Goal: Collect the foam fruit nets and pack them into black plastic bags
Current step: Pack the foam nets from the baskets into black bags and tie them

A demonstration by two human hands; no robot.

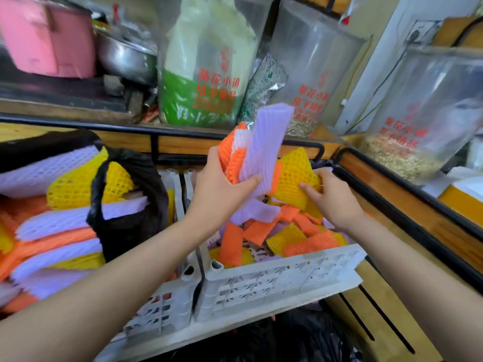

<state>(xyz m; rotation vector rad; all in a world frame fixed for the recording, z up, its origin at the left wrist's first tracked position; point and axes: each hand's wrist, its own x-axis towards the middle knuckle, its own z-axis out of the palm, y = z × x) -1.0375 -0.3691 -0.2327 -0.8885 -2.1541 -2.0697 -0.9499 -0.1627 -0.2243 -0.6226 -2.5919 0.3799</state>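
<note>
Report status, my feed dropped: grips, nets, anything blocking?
Left grip holding purple-and-orange net bunch. Right grip pinching yellow net. More nets loose in white crate. Black bag left of crate, nothing blocking.

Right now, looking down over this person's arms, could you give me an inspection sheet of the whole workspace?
Surface: wooden counter edged by a black metal rail.
Job's things: white crate holding loose nets in orange, yellow and purple; black bag beside stacked nets at left.
Clutter: pink container and metal pot on the shelf behind.
Hands: left hand grips a bundle of nets; right hand pinches a yellow net.
Cables: dark cable hanging from a wall socket.
Surroundings: clear printed bags standing behind the counter.
</note>
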